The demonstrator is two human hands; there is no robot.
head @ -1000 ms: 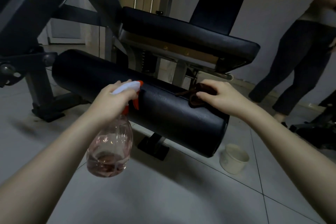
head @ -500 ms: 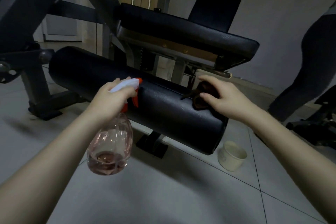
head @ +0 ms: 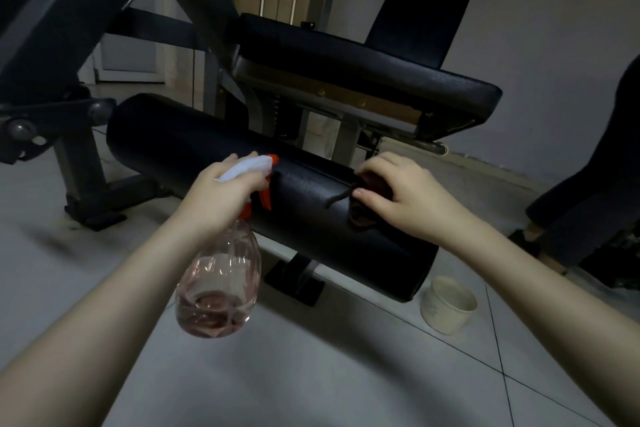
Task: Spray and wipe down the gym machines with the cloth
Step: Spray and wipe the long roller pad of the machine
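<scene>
A long black roller pad [head: 194, 146] of a gym machine lies across the middle of the view. My left hand [head: 218, 194] grips the white and orange head of a clear spray bottle [head: 218, 284], which holds a little pinkish liquid; its nozzle points at the pad. My right hand [head: 405, 198] holds a dark brown cloth [head: 363, 215] against the right part of the roller, fingers curled over it. Most of the cloth is hidden under the hand.
Above the roller sits the machine's black seat pad [head: 363, 62] with a backrest [head: 419, 17]. The dark steel frame [head: 52, 28] fills the upper left. A white paper cup [head: 448, 308] stands on the tiled floor under the roller's right end. A person's legs [head: 595, 191] stand at the right.
My right hand with the cloth has slid slightly down the roller's right part. The person at the right has shifted further right. My left hand and the bottle stay almost still.
</scene>
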